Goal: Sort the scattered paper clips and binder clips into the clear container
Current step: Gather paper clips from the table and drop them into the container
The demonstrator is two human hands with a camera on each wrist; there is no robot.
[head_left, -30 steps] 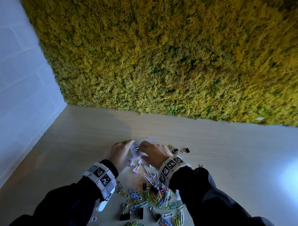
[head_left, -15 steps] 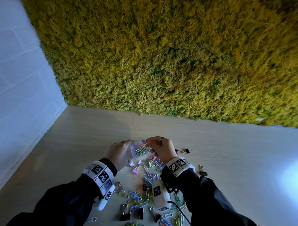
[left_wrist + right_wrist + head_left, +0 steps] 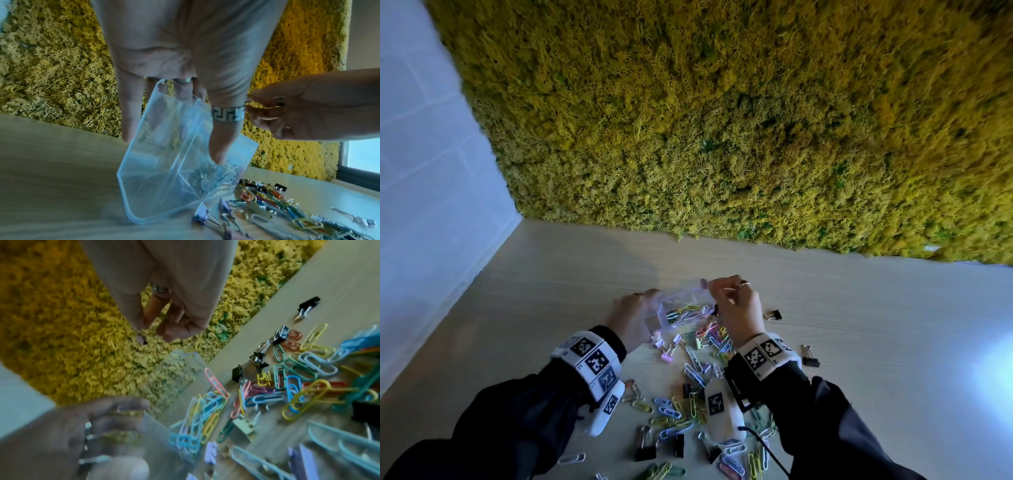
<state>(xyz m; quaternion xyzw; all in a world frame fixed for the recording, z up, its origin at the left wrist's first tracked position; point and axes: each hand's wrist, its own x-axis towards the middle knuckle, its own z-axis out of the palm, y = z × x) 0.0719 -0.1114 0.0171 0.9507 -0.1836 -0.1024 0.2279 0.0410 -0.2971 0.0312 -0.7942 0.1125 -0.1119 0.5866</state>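
My left hand [image 3: 631, 317] grips a clear plastic container [image 3: 681, 301] by its left side and holds it tilted on the table, thumb inside the wall [image 3: 218, 146]. Several coloured paper clips [image 3: 685, 313] lie in its low right end [image 3: 201, 415]. My right hand [image 3: 732, 301] hovers just above the container's far right rim, fingers curled with the thumb against the fingertips [image 3: 164, 332]; nothing shows between them. More paper clips [image 3: 698, 404] and binder clips lie scattered on the table near me.
The pale wooden table [image 3: 859, 342] ends at a yellow-green moss wall [image 3: 722, 137] behind and a white wall [image 3: 431, 205] on the left. Black binder clips lie at the right [image 3: 774, 314] [image 3: 810, 358], a pink one [image 3: 667, 354] below the container.
My right hand has lifted out of the container to just above its far rim. The left hand stays on the container, which now stands more tilted.
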